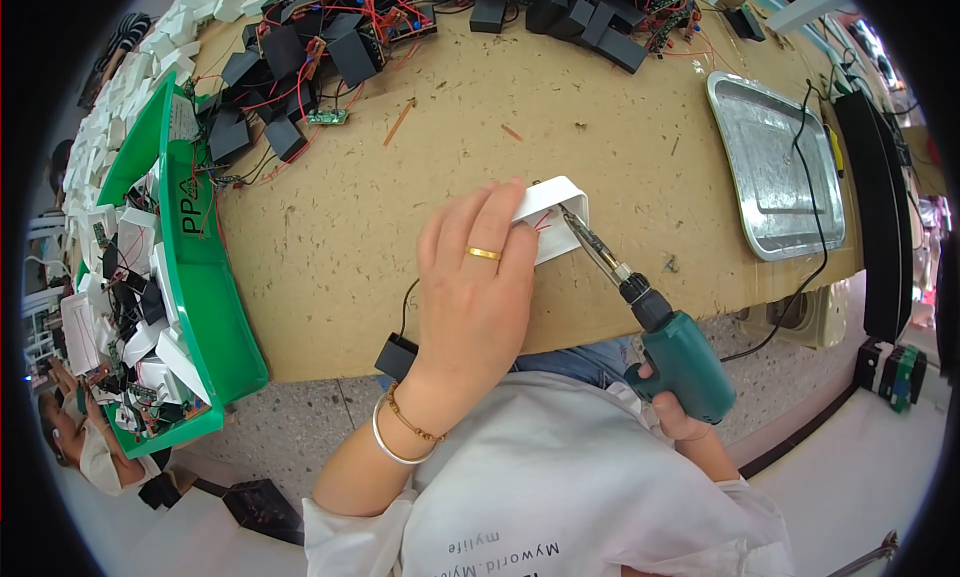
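Your left hand point(478, 277) is clamped flat over the white plastic casing point(556, 215) mid-board, just right of centre, and your right hand point(678, 409) is wrapped around the green electric screwdriver point(680, 355), whose bit goes into the casing from about 5 o'clock. That bit sits right next to your fingertips, so if it cams out of the screw it could jab them. Those thin red wires point(541, 220) inside look easy to pinch or snag too.
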Tool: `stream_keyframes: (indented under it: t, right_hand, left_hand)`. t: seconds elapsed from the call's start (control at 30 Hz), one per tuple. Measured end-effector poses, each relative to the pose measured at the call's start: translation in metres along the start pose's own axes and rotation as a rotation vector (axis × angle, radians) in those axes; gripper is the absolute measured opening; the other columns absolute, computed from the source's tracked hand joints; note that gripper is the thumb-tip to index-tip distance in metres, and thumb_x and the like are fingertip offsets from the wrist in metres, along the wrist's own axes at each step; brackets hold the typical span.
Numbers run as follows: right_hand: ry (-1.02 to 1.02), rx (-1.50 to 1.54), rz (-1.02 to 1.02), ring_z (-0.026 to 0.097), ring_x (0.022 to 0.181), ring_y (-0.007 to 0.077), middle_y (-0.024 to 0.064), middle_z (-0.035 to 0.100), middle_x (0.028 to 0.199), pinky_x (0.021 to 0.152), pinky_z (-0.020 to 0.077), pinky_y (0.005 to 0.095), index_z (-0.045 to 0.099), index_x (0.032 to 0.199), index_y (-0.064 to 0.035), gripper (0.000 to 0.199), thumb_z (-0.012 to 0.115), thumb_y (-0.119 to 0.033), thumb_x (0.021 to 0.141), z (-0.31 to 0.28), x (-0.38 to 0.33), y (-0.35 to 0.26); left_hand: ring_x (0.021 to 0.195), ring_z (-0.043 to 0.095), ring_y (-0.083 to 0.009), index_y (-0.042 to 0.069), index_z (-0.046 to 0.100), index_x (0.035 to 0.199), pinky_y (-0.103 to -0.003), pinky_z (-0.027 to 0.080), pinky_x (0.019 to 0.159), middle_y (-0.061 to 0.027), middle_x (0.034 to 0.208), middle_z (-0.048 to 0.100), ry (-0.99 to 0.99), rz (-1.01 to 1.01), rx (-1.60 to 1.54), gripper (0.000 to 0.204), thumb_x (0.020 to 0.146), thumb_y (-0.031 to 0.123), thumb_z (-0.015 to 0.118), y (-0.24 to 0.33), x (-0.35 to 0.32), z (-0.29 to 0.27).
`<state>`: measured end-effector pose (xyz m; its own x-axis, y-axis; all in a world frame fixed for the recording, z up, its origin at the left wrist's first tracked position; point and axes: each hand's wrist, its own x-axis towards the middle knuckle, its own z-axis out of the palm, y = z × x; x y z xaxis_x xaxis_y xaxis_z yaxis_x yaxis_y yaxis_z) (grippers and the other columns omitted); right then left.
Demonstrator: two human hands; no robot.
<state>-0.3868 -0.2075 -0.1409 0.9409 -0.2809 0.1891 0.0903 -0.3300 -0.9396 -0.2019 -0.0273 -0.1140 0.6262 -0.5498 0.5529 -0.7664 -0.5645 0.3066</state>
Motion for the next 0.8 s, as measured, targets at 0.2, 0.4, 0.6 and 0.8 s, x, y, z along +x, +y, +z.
stream_keyframes:
  t: [0.2,0.4,0.6,0.8]
  right_hand:
    - [-0.023,-0.040,-0.007,0.059,0.088,0.0355,0.0202,0.061,0.093,0.079,0.0464,0.0433,0.065,0.081,0.0001,0.036,0.067,-0.036,0.078,-0.0041,-0.0015,0.0015]
    - [-0.019,-0.052,-0.006,0.059,0.088,0.0354,0.0194,0.061,0.093,0.079,0.0465,0.0432,0.065,0.081,-0.0003,0.035,0.067,-0.035,0.078,-0.0044,-0.0041,0.0047]
    - [-0.020,-0.047,0.024,0.059,0.087,0.0348,0.0177,0.062,0.091,0.078,0.0466,0.0423,0.065,0.082,-0.0007,0.034,0.067,-0.035,0.078,-0.0032,-0.0043,0.0023]
    - [-0.013,-0.037,0.005,0.059,0.085,0.0333,0.0166,0.061,0.090,0.076,0.0466,0.0408,0.064,0.081,-0.0009,0.035,0.067,-0.035,0.078,-0.0024,-0.0006,0.0008]
  left_hand:
    - [0.108,0.049,-0.0286,0.004,0.055,0.091,-0.042,0.038,0.085,-0.0105,0.124,0.048,-0.036,-0.003,-0.020,0.018,0.074,0.005,0.061,-0.0002,-0.0030,0.0037]
    - [0.108,0.049,-0.0284,0.004,0.054,0.090,-0.041,0.038,0.084,-0.0096,0.123,0.048,-0.031,0.003,-0.005,0.018,0.074,0.006,0.061,0.0003,-0.0028,0.0047]
    - [0.106,0.049,-0.0270,0.006,0.053,0.088,-0.040,0.038,0.083,-0.0082,0.122,0.048,-0.027,-0.014,0.043,0.017,0.073,0.006,0.061,0.0024,-0.0011,0.0057]
    - [0.104,0.049,-0.0257,0.007,0.053,0.084,-0.039,0.037,0.081,-0.0068,0.120,0.047,-0.018,-0.012,0.064,0.015,0.072,0.006,0.062,0.0044,0.0005,0.0065]
